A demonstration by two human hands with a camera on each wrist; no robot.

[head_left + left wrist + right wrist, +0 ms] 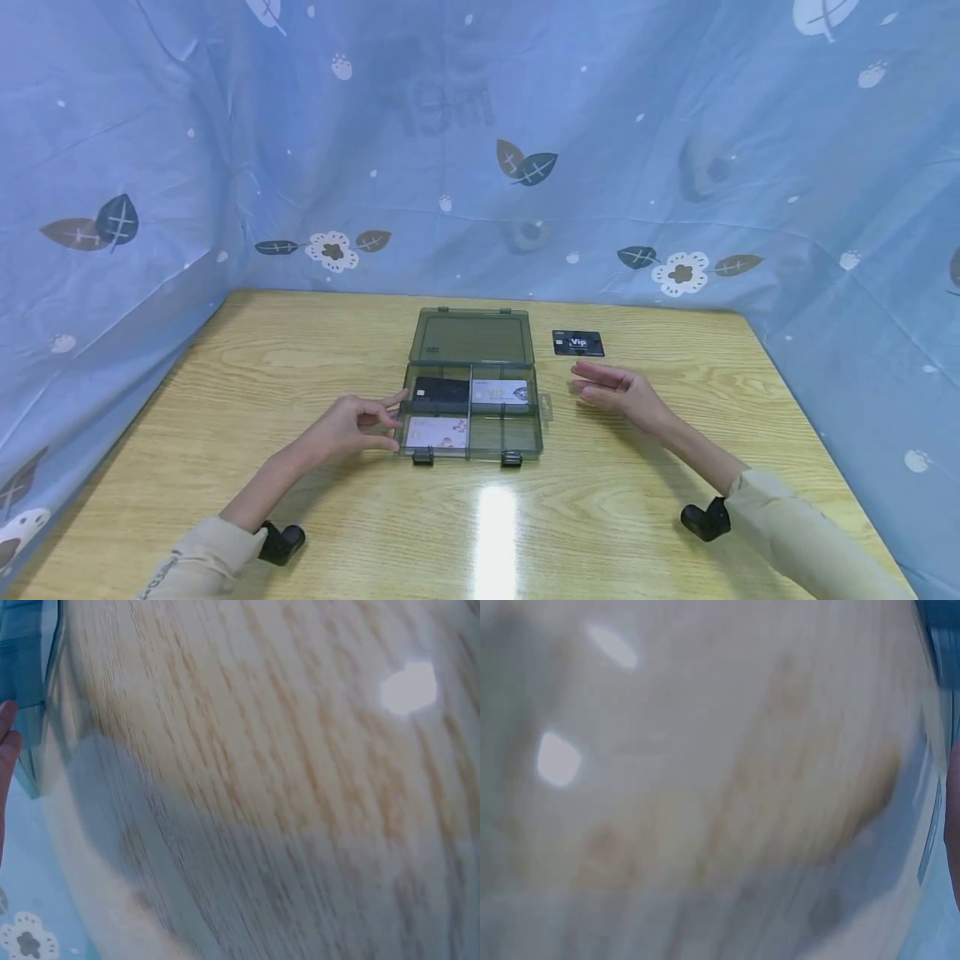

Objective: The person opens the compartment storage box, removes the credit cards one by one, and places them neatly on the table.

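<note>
A smoky clear plastic box [504, 433] lies with its lid [474, 337] folded back. Inside are a black card [442, 390] at back left, a white VIP card [498, 392] at back right and a pale pink VIP card [437, 432] at front left. The front right compartment shows no card. Against the box's left side rest the fingertips and thumb of my left hand [356, 427]. My right hand [618, 392] hovers right of the box with loosely extended fingers and nothing in them. Just beyond it, a black Vip card [578, 342] lies flat on the table.
The wooden table [300, 350] meets a blue patterned cloth [465, 192] at the back and sides. Two dark latches [512, 458] stick out from the box's front edge, and a small clear tab [546, 407] from its right side. Bright glare [495, 533] lies in front.
</note>
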